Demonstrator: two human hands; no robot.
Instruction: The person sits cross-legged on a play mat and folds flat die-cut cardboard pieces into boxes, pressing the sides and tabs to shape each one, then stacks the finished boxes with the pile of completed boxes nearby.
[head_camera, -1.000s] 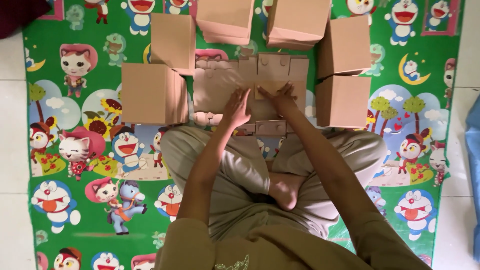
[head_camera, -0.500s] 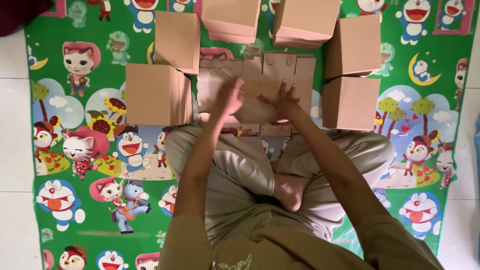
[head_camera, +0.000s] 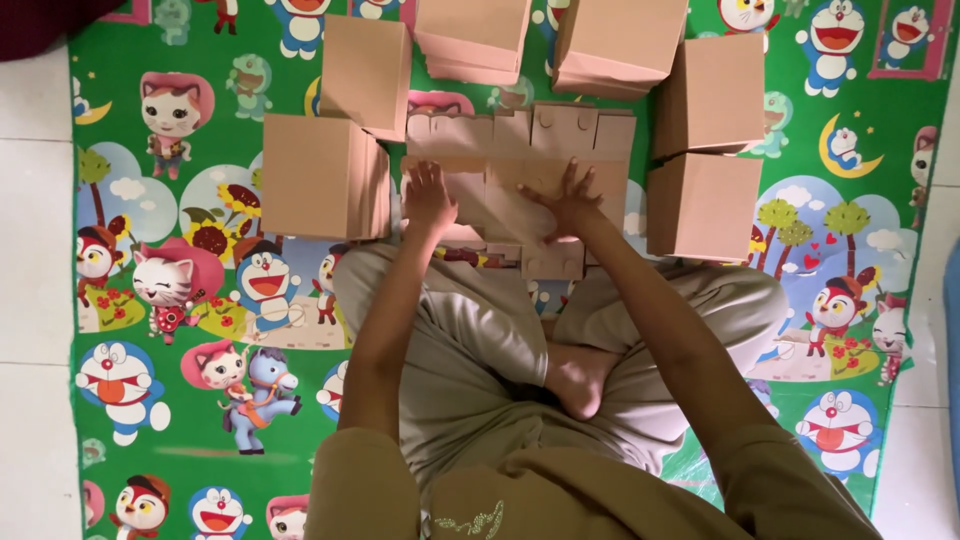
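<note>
A flat, unfolded brown cardboard box blank (head_camera: 520, 170) lies on the cartoon-printed green mat (head_camera: 180, 330) in front of my crossed legs. My left hand (head_camera: 428, 200) rests palm down on its left part, fingers apart. My right hand (head_camera: 562, 200) presses on its middle, fingers spread. Neither hand grips anything. Part of the blank is hidden under my hands.
Several folded brown cardboard boxes ring the blank: two on the left (head_camera: 322, 178), two at the far side (head_camera: 475, 35), two on the right (head_camera: 705, 205). White floor tiles (head_camera: 35, 250) border the mat on the left. My bare foot (head_camera: 578, 380) lies in my lap.
My hands have moved apart on the flat cardboard: the left hand slid left, the right hand stayed near the middle. The view has shifted slightly downward.
</note>
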